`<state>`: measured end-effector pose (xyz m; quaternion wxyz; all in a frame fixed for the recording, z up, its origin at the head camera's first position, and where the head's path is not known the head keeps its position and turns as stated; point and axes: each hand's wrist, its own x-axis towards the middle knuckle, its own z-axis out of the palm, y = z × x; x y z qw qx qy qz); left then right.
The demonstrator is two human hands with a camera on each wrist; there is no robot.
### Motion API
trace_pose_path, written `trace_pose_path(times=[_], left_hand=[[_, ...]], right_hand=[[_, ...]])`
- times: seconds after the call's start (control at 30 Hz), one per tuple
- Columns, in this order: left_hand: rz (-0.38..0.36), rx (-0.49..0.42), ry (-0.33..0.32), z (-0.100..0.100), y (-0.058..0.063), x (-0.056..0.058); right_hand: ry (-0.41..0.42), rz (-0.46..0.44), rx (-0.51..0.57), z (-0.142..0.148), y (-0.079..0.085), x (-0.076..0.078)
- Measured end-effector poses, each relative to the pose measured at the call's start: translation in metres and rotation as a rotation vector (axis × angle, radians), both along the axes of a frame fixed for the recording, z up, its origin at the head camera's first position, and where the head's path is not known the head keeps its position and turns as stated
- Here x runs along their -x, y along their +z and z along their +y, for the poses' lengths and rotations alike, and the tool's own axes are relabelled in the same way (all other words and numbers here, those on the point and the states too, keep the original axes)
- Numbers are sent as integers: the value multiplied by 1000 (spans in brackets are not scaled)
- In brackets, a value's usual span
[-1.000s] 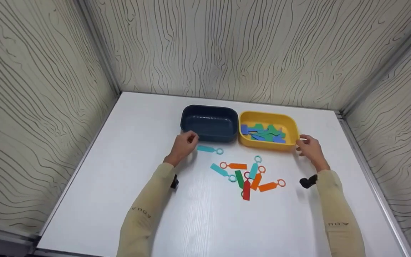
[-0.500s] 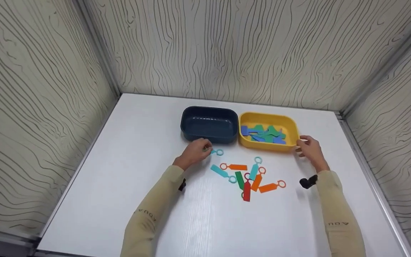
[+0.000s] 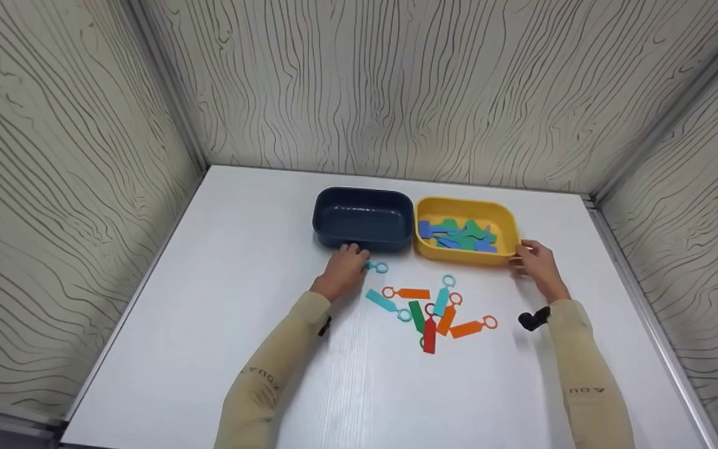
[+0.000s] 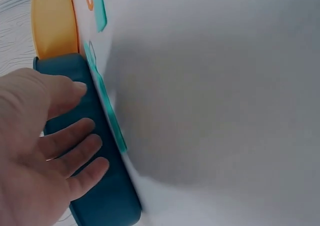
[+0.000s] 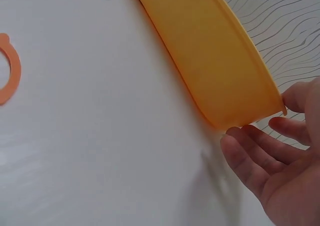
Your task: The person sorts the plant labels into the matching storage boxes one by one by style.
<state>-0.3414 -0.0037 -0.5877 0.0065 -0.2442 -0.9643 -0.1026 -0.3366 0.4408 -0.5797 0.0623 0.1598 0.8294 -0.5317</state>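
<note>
My left hand is at the front wall of the navy box, fingers loosely bent and nothing gripped. In the left wrist view the left hand spreads its thumb and fingers over the box side, while a turquoise tag with a ring end lies along the foot of that wall. From the head view the hand covers part of this tag. At the front right corner of the yellow box, my right hand rests relaxed fingertips against the outside. Green and blue flat pieces lie inside it.
In front of the boxes lie an orange tag, turquoise tags, a green tag, a red tag and more orange tags, some overlapping. Patterned walls enclose the white table.
My left hand has moved right along the navy box's front, from its left corner to over the turquoise tag, and its fingers have loosened. The right hand stays at the yellow box's corner.
</note>
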Motion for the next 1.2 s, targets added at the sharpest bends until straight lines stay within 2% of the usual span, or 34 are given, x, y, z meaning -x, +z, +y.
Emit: trace_pose_path(times=[0.4,0.8,1.07,1.2], left_hand=[[-48,235,40,6,4,4],[-108,210,88,9,2,9],[-175,193,87,8,6,12],[-197,186,84,6,7,12]], right_hand=[[8,-23,14,0,-3,3],[2,-77,80,6,-7,0],[-16,-38,167,4,-11,-2],[-17,-44,166,3,-12,-4]])
